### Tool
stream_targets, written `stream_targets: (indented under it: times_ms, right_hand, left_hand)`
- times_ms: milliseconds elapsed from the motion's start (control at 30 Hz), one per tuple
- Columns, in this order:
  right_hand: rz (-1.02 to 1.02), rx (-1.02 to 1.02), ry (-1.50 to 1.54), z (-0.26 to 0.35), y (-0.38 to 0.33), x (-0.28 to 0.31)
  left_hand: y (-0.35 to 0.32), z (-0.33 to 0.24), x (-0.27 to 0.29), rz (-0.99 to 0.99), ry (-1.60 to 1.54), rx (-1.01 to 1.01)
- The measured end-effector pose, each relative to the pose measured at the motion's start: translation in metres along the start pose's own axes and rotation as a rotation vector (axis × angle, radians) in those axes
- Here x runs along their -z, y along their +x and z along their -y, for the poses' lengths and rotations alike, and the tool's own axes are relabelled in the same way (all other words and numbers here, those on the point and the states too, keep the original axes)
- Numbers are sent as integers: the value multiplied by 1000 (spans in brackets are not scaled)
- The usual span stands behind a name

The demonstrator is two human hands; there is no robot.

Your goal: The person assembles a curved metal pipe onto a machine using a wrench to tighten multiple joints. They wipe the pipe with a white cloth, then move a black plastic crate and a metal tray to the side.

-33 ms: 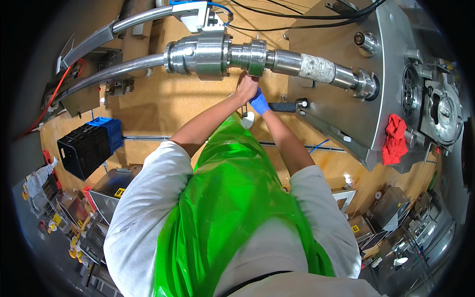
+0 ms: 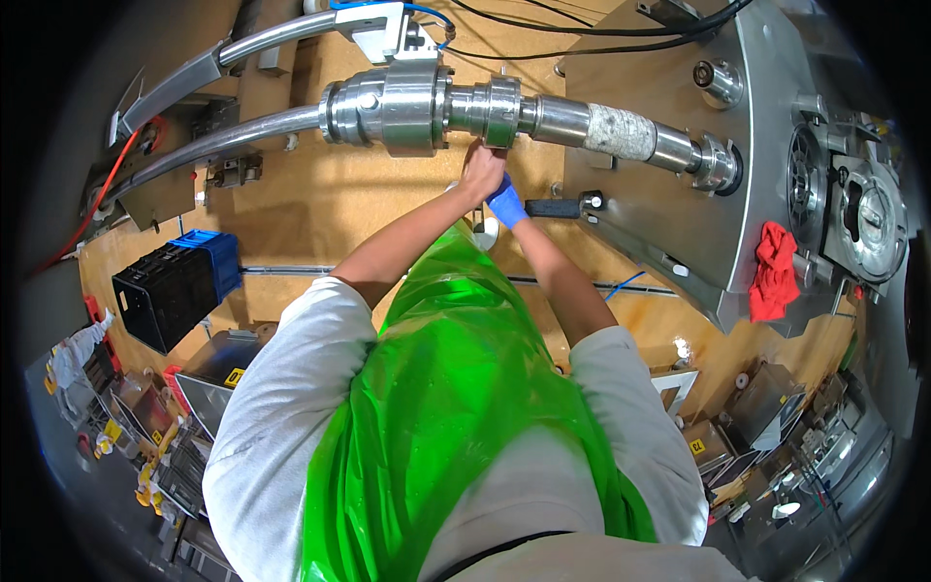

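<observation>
A shiny steel pipe coupling runs across in front of me, with a narrower clamp ring on its right. Just below that ring is my left hand, bare and closed like a fist; whatever its fingers hold is hidden under the pipe. Against its right side sits my right hand in a blue glove, its fingers mostly hidden behind the left hand. To the right of the glove, a black handle sticks out from a steel machine.
Bent steel pipe leads off left; a pipe section with a whitish wrap joins the machine. A red cloth hangs at the machine's edge. Black and blue crates stand at left. Black cables cross at the top.
</observation>
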State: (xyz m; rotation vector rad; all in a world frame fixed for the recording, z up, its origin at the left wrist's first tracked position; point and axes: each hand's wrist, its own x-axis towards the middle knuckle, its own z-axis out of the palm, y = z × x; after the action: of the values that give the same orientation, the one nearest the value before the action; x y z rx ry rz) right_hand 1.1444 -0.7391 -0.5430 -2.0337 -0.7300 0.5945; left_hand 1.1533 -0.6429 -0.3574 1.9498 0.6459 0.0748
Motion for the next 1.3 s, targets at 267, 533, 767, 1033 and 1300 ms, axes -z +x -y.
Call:
stream_targets:
  times_ms: [267, 533, 767, 1033, 1300]
  right_hand:
    - [-198, -6, 42, 75, -18, 21]
    - [-144, -48, -437, 94, -4, 27]
    - [-174, -38, -660, 90, 5, 26]
    - [-386, -46, -301, 101, 2, 19]
    - [-508, -93, -136, 84, 3, 8]
  left_hand:
    - [-5, -41, 24, -78, -123, 32]
    - [12, -25, 11, -72, -221, 218]
    - [20, -19, 3, -63, -231, 153]
    - [23, -6, 8, -48, -334, 130]
    - [12, -20, 9, 8, -493, 144]
